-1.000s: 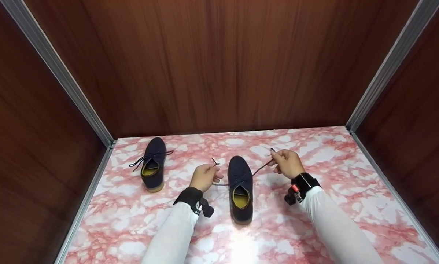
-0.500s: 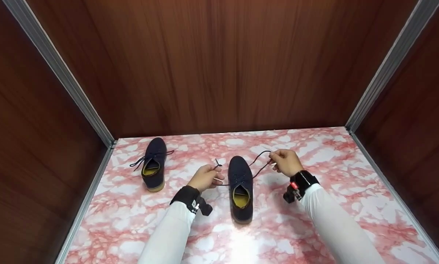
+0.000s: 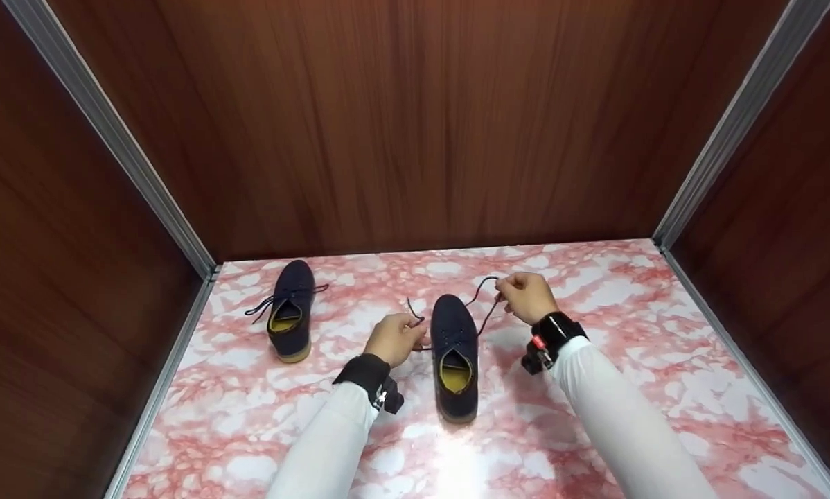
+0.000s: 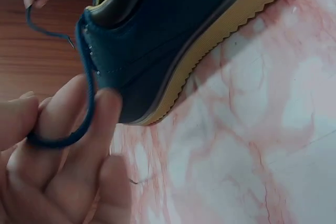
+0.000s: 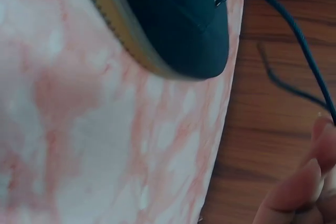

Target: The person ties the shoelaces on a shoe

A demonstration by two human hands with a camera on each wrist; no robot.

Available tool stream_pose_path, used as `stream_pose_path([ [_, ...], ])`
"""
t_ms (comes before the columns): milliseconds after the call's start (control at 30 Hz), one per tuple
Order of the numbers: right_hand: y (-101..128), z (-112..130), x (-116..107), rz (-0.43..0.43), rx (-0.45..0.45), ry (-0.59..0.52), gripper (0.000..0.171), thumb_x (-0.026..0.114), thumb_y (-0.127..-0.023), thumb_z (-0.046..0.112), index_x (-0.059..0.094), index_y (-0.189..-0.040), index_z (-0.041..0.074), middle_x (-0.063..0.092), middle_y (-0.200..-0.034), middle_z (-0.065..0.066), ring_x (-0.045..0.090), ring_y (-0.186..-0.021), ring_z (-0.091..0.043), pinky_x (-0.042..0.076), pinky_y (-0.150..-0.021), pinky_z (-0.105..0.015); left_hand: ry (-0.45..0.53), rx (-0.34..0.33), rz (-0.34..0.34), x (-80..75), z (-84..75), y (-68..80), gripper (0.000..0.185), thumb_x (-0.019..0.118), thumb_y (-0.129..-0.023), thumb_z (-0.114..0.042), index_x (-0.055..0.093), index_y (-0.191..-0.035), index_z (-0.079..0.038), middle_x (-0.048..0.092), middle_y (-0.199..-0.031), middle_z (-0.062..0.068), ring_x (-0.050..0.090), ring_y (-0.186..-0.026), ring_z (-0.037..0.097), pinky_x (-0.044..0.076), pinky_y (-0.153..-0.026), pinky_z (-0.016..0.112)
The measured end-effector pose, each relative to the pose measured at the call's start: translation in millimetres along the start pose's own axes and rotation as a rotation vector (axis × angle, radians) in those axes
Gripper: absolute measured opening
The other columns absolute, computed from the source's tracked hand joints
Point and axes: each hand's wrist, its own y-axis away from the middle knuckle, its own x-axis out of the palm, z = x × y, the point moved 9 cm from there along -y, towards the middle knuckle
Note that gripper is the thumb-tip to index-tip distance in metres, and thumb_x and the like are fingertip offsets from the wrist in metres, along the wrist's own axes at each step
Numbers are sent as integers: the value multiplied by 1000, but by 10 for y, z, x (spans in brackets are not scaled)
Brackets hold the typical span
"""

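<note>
Right hand [image 5: 310, 192] is cut off at the frame's lower right for me. Shoe [image 5: 173, 19] heel runs off the top; lace [image 5: 294, 30] blurred.

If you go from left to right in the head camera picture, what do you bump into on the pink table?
Far shoe → left hand → near shoe → right hand.

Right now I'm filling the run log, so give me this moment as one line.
left hand: pinches left lace end | right hand: pinches right lace end | near shoe: untied, on marble top | far shoe: untouched
</note>
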Motion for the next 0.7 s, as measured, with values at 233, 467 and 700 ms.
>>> stream_pose_path([
  [233, 26, 607, 397, 0, -121, -12, 24, 66, -102, 22, 77, -105, 1, 80, -92, -15, 67, -65, -11, 51, -62, -19, -117, 15, -47, 5, -51, 6, 26, 57, -103, -19, 76, -96, -3, 75, -80, 5, 60, -68, 6, 46, -69, 23],
  [467, 156, 791, 705, 142, -266, 28, 20, 68, -101, 17, 75, -111, 1, 77, -99, -12, 68, -67, -13, 53, -65, -22, -15, 6, -36, 31, -37, -13, 29, 56, -104, -22, 74, -95, -1, 67, -73, 0, 59, -65, 7, 45, -64, 21],
  [700, 275, 570, 760, 203, -328, 148, 11, 73, -97, 16, 78, -93, 7, 70, -81, -1, 56, -72, -5, 46, -71, -22, 37, -50, -72, -62, 114, -7, 29, 55, -102, -19, 75, -96, 0, 55, -68, -6, 71, -71, 24, 46, -61, 21],
])
